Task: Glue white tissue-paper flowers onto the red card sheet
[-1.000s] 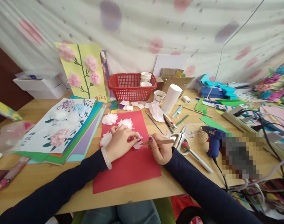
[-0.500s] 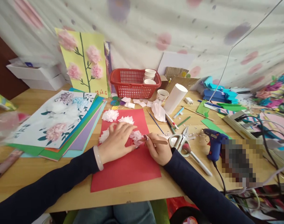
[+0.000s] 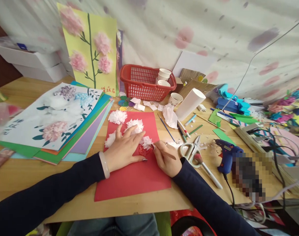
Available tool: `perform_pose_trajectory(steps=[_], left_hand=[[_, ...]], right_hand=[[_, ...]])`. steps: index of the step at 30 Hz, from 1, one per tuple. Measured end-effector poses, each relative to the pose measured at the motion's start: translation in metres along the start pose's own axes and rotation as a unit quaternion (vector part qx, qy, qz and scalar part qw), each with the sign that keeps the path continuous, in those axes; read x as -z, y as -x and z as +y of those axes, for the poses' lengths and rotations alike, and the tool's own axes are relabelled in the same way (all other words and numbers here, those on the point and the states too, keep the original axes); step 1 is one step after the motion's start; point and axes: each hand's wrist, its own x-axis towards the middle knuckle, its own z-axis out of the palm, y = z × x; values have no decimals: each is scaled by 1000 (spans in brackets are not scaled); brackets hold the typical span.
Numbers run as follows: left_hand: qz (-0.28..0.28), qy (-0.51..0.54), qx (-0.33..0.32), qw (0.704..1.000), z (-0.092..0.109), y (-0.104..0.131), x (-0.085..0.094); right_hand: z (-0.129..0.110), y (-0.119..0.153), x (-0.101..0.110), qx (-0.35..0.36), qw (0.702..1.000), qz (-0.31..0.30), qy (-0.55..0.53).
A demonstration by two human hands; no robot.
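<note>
My left hand (image 3: 124,147) lies flat with fingers spread on a red sheet of paper (image 3: 129,180), its fingertips among white tissue-paper flowers. One white flower (image 3: 117,116) sits at the sheet's upper left; a second flower (image 3: 134,126) is behind my fingers, and a third flower (image 3: 111,139) is partly hidden by the hand. My right hand (image 3: 166,157) pinches slim copper-coloured tweezers (image 3: 169,154) beside a smaller white paper cluster (image 3: 146,142). Below that cluster is a shiny red patch (image 3: 144,150). The tweezers' tips are hard to make out.
Scissors (image 3: 191,149), a brush (image 3: 208,170) and a blue glue gun (image 3: 225,154) lie to the right. A red basket (image 3: 146,90) with paper cups, a white paper roll (image 3: 191,104) and crumpled tissue (image 3: 170,115) stand behind. Coloured sheets (image 3: 83,137) are stacked left.
My right hand has drawn the tweezers slightly back from the small white cluster, showing more of the shiny red patch. My left fingers are more spread. The view has tilted down a little.
</note>
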Motion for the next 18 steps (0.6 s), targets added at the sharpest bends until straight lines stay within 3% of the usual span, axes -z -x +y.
perform_pose_trajectory(steps=[3,7,14,18], left_hand=[[8,-8,4,1000,1,-1,0],[7,-12,6,1000,0,-1,0],[27,-3,-23,999,4,3,6],[67,14,14,998,5,10,21]], right_hand=[[3,2,-1,-58,997,17,-52],[5,7,-2,-134,975,87,-154],[5,9,1,-122,960,152,-203],[4,6,1,-128,952,169,-221]])
